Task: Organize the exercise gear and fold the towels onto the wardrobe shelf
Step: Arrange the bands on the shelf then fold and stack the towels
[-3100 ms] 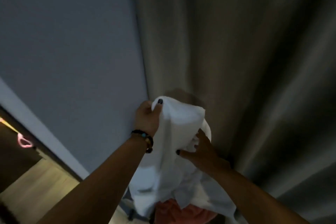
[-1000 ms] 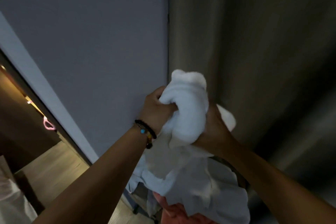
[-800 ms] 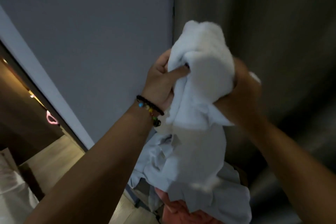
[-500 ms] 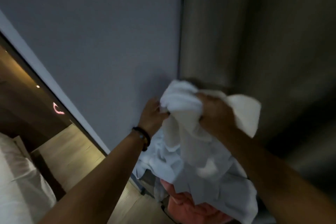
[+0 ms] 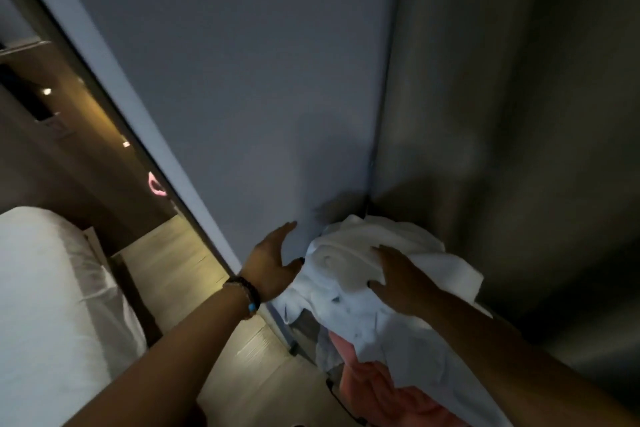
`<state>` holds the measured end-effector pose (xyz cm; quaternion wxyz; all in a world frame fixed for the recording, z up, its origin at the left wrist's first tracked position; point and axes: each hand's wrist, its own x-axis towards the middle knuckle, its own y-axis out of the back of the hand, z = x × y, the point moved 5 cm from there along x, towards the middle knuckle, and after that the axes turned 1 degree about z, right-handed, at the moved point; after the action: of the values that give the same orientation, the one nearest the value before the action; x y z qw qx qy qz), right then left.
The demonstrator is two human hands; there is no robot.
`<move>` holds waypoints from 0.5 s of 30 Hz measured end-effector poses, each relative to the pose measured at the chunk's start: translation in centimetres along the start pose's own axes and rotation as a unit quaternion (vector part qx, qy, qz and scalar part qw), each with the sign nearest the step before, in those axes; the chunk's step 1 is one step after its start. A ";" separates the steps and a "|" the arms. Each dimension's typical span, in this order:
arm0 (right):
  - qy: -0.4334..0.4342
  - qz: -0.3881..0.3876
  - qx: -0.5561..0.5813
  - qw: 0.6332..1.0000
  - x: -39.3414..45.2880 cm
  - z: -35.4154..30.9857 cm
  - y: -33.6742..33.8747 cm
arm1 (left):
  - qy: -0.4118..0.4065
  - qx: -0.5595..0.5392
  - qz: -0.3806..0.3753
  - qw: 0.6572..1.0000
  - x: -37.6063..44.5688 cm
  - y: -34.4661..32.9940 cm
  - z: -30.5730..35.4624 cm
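Note:
A crumpled white towel (image 5: 349, 253) lies bunched on top of a heap of white cloth (image 5: 377, 329) in the corner where the wall meets the curtain. My right hand (image 5: 398, 277) rests on the towel with its fingers pressed into it. My left hand (image 5: 273, 263), with a beaded bracelet at the wrist, is spread wide just left of the towel, thumb tip near its edge, holding nothing. A pink cloth (image 5: 377, 392) shows under the white heap. No wardrobe shelf or exercise gear is in view.
A grey wall (image 5: 242, 80) fills the middle and a dark curtain (image 5: 519, 114) hangs on the right. A bed with white sheets (image 5: 45, 288) stands at the left, beside wooden flooring (image 5: 180, 253). A pink object (image 5: 156, 185) hangs in the dim background.
Both hands lowered the bunched towel from chest height onto the heap. My left hand let go and spread apart. The view swung left, bringing the bed in.

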<state>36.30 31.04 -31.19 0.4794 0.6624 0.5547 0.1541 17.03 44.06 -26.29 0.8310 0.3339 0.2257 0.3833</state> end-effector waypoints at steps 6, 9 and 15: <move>0.171 0.022 -0.087 0.981 -4.6 -6.7 0.0 | 0.003 0.056 0.007 0.998 -5.0 2.0 -1.3; 0.209 -0.028 -0.052 0.976 -6.2 -10.1 -0.6 | -0.001 0.070 0.011 0.997 -7.7 3.1 -2.2; 0.264 -0.031 -0.044 0.963 -7.4 -16.7 -1.4 | 0.007 0.078 0.057 0.995 -10.1 7.8 -5.0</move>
<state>20.71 32.13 -21.68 0.3488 0.5593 0.6745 0.3327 4.02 41.82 -22.73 0.7774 0.4076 0.2416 0.4136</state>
